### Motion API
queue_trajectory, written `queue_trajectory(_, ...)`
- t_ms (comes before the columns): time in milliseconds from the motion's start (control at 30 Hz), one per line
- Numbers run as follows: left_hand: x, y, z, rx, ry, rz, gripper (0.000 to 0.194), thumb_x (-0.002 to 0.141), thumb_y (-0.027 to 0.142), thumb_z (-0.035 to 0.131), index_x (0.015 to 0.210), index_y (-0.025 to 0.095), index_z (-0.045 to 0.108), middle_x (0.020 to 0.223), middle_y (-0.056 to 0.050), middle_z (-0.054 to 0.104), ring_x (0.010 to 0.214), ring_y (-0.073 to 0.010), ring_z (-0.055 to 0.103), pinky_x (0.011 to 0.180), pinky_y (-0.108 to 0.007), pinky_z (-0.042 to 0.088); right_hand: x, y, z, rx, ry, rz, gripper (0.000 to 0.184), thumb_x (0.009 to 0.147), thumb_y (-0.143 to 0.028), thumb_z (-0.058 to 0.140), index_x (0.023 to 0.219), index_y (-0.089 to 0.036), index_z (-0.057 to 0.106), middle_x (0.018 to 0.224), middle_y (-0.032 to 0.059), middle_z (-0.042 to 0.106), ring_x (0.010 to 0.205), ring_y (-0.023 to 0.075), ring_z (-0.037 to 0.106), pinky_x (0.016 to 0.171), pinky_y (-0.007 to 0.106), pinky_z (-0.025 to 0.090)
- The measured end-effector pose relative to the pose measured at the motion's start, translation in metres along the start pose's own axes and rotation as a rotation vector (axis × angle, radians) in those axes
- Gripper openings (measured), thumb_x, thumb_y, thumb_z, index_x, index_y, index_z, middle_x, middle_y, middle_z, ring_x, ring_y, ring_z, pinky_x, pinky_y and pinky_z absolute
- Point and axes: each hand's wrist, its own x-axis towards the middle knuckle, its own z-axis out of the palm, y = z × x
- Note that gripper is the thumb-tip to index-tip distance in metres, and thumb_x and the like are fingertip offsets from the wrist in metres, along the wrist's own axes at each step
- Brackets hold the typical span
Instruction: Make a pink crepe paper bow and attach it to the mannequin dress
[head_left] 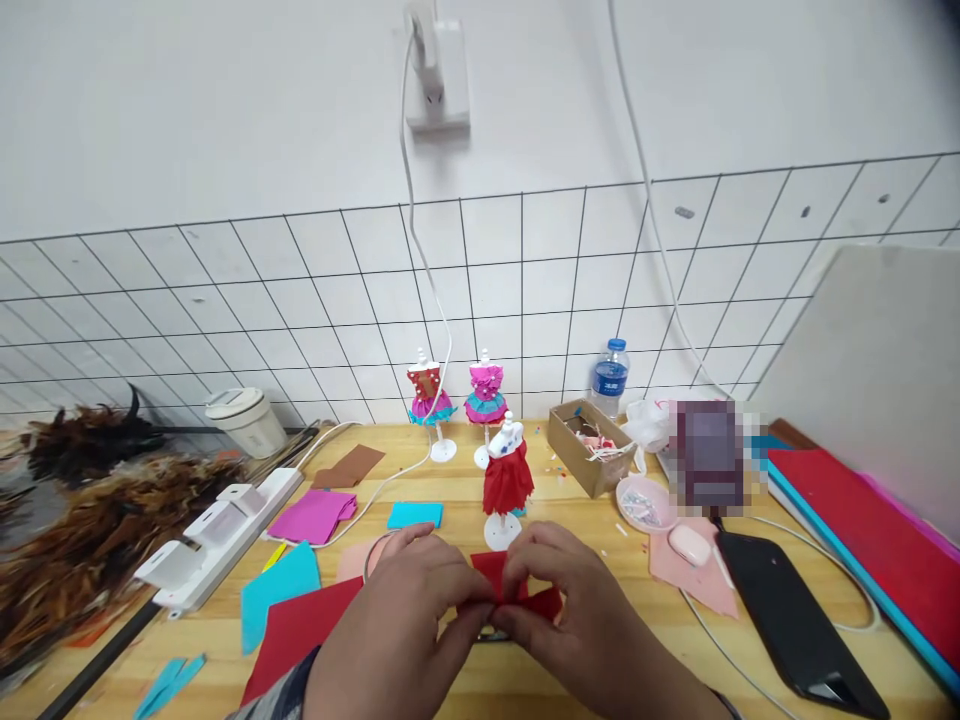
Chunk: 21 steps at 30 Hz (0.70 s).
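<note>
My left hand (409,610) and my right hand (574,600) meet low in the middle of the view. Both pinch a small piece of red paper-like sheet (489,566), which is partly folded between the fingertips. Just beyond them a small white dress form (507,482) stands upright, wearing a red gathered skirt and a white top with blue bits. Two more dressed mini forms stand behind it, one with a red bodice (425,385) and one in magenta and blue (486,388). A larger red sheet (304,625) lies partly under my left forearm.
Left are blue (281,592), magenta (311,515) and brown sheets (350,467), a power strip (221,535) and feathers (142,535). Right are a cardboard box (589,465), a pink bowl (628,515), a bottle (610,380), a black phone-like slab (795,620) and stacked coloured sheets (862,530).
</note>
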Motion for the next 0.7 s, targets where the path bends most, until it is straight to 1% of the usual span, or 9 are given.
queue_trajectory(67,0.003,0.001,0.000,-0.018,0.018,-0.004,0.013,0.085,0.021,0.058,0.080,0.025,0.069,0.073,0.000,0.067,0.076,-0.0198,0.061,0.087,-0.043,0.043,0.004,-0.001,-0.003,0.055,-0.018,0.029,0.010,0.077,-0.025,0.072,0.079,-0.020,0.063,0.078,-0.0005,0.066,0.072,0.0150,0.059,0.065,0.026,0.044)
queue_trajectory(200,0.008,-0.012,-0.008,-0.076,0.055,-0.046,0.011,0.085,0.030,0.060,0.087,0.025,0.069,0.079,-0.003,0.068,0.081,-0.0227,0.062,0.076,-0.038,0.049,0.012,0.001,-0.017,0.089,-0.021,0.018,0.003,0.080,-0.020,0.067,0.077,-0.021,0.065,0.074,-0.0007,0.066,0.070,0.0139,0.058,0.065,0.025,0.044)
queue_trajectory(267,0.019,-0.030,-0.015,-0.177,0.101,-0.074,0.027,0.085,0.038,0.061,0.109,0.026,0.065,0.102,-0.007,0.068,0.096,-0.0258,0.062,0.085,-0.042,0.049,0.015,0.003,-0.027,0.093,0.046,-0.029,0.005,0.080,-0.018,0.065,0.076,-0.020,0.063,0.082,0.0010,0.066,0.076,0.0148,0.059,0.069,0.025,0.045)
queue_trajectory(300,0.027,-0.040,-0.019,-0.247,0.123,-0.082,0.042,0.086,0.041,0.060,0.126,0.028,0.056,0.119,-0.009,0.063,0.110,-0.0278,0.058,0.093,-0.045,0.046,0.016,0.005,-0.032,0.109,0.070,-0.042,0.005,0.081,-0.018,0.063,0.077,-0.020,0.061,0.084,0.0011,0.065,0.077,0.0147,0.059,0.070,0.025,0.046)
queue_trajectory(367,0.050,-0.060,-0.022,-0.432,0.077,0.002,0.081,0.082,0.047,0.065,0.149,0.032,0.022,0.154,-0.011,0.030,0.138,-0.0314,0.034,0.109,-0.051,0.034,0.019,0.007,-0.040,0.145,0.079,-0.036,0.006,0.084,-0.018,0.059,0.078,-0.021,0.058,0.077,-0.0006,0.063,0.072,0.0132,0.057,0.066,0.024,0.046)
queue_trajectory(433,0.077,-0.072,-0.020,-0.624,0.013,0.156,0.107,0.074,0.052,0.072,0.152,0.034,0.001,0.162,-0.009,0.001,0.147,-0.0340,0.011,0.116,-0.056,0.018,0.022,0.010,-0.043,0.177,0.058,0.003,0.005,0.086,-0.020,0.057,0.082,-0.022,0.059,0.071,-0.0026,0.061,0.065,0.0117,0.056,0.058,0.021,0.045)
queue_trajectory(533,0.114,-0.073,-0.010,-0.832,-0.121,0.318,0.112,0.066,0.051,0.079,0.152,0.035,0.008,0.163,-0.002,-0.005,0.148,-0.0312,-0.005,0.119,-0.051,0.001,0.026,0.014,-0.044,0.218,0.059,0.044,0.016,0.086,-0.017,0.058,0.098,-0.025,0.065,0.081,-0.0021,0.068,0.071,0.0118,0.062,0.061,0.020,0.049)
queue_trajectory(633,0.133,-0.068,-0.006,-1.052,-0.286,0.360,0.102,0.066,0.043,0.081,0.150,0.034,0.023,0.162,-0.003,0.008,0.148,-0.0290,-0.001,0.120,-0.047,0.005,0.028,0.018,-0.046,0.245,0.098,0.050,0.019,0.084,-0.016,0.061,0.099,-0.026,0.068,0.089,-0.0011,0.072,0.080,0.0131,0.066,0.070,0.022,0.052)
queue_trajectory(700,0.138,-0.068,-0.009,-1.129,-0.374,0.334,0.095,0.067,0.037,0.081,0.147,0.032,0.031,0.159,-0.006,0.023,0.147,-0.0296,0.012,0.118,-0.047,0.015,0.027,0.019,-0.048,0.240,0.127,0.045,0.014,0.083,-0.018,0.065,0.093,-0.025,0.070,0.089,-0.0009,0.073,0.079,0.0137,0.067,0.070,0.023,0.052)
